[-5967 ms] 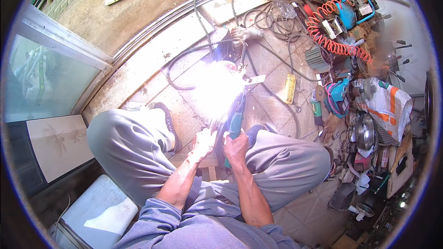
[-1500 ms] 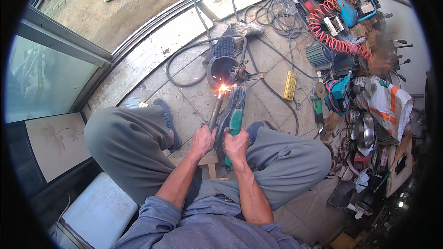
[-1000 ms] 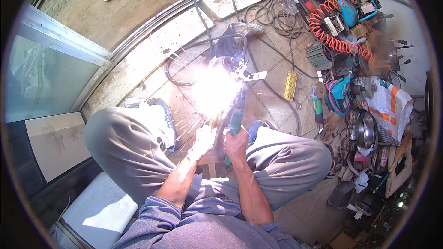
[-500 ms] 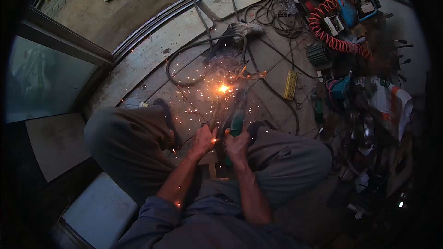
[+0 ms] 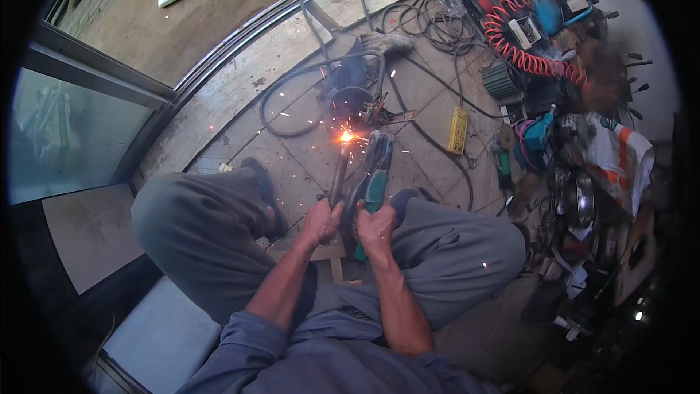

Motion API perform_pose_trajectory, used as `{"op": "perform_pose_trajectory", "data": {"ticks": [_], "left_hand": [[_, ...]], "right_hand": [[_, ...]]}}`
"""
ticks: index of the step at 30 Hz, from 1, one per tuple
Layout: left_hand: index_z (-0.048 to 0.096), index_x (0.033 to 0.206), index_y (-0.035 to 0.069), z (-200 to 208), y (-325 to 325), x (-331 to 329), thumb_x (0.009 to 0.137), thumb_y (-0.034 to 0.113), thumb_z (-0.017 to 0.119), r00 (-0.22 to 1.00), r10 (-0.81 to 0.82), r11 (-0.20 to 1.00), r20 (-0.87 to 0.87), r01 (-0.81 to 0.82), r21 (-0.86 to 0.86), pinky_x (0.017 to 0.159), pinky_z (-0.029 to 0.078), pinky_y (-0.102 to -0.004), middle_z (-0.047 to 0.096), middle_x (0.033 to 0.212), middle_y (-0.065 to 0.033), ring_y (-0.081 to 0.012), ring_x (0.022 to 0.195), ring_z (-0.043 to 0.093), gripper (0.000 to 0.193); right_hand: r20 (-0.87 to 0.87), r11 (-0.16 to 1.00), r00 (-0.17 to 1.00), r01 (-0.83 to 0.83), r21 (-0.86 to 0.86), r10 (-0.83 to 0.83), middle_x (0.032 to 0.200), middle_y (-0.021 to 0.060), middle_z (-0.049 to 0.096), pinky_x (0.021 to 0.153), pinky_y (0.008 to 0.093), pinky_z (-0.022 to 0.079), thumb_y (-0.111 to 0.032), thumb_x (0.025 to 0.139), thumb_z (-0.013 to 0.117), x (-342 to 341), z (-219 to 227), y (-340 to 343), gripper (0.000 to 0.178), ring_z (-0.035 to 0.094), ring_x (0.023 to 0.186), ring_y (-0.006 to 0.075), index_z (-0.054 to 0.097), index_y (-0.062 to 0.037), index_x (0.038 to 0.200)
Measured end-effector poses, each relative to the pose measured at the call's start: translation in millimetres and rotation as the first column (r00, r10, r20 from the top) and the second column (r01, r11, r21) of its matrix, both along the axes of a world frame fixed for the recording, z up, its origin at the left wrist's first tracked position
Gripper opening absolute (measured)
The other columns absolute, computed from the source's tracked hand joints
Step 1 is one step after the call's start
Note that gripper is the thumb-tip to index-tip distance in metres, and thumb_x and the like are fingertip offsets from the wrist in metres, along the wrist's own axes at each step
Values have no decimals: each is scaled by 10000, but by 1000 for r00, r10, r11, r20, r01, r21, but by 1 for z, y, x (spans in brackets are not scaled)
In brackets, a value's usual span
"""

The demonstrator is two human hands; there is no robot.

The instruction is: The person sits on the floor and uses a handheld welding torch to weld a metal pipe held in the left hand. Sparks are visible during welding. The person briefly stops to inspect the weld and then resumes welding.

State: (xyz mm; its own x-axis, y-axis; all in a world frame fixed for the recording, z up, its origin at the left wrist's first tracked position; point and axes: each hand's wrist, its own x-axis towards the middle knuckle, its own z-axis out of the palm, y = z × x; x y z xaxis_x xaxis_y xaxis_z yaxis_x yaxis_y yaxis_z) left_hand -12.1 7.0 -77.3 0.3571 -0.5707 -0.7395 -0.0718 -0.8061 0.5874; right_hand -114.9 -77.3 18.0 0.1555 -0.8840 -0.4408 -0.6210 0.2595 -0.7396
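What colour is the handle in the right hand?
The handle is green, best seen in the head view.

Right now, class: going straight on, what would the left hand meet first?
The left hand would likely drive its rod into the round dark metal piece past the glowing spot; glare hides whether they touch.

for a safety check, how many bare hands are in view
2: the left hand grips a metal rod below the bright sparks; the right hand, beside it, grips a green-handled tool. No other hand shows.
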Motion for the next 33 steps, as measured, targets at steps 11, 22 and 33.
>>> {"op": "perform_pose_trajectory", "data": {"ticks": [11,22,33], "left_hand": [[684,912,-3,-7,-2,2,961,520,567,991,8,995,-131,-21,-95,754,520,-454,693,786,-188,-323,771,686,538],[656,982,-42,-19,4,-11,1020,435,567,899,196,910,-393,-316,-269,667,493,-348,646,768,-50,-130,725,572,486],[631,892,-5,-64,12,-15,1043,428,499,955,125,948,-269,-195,-253,643,477,-391,620,704,-80,-179,660,567,478]], "right_hand": [[24,1000,1000,-11,18,10,795,199,703,709,422,522,-144,829,735,-2,-7,1,207,704,750,323,671,13,948],[82,999,996,28,-41,-24,780,175,703,691,403,521,-117,832,734,-4,-7,1,168,699,728,284,664,2,928],[-1,1000,1000,-2,6,2,800,217,704,718,435,526,-141,816,718,1,-3,0,209,711,762,350,664,22,936]]}}
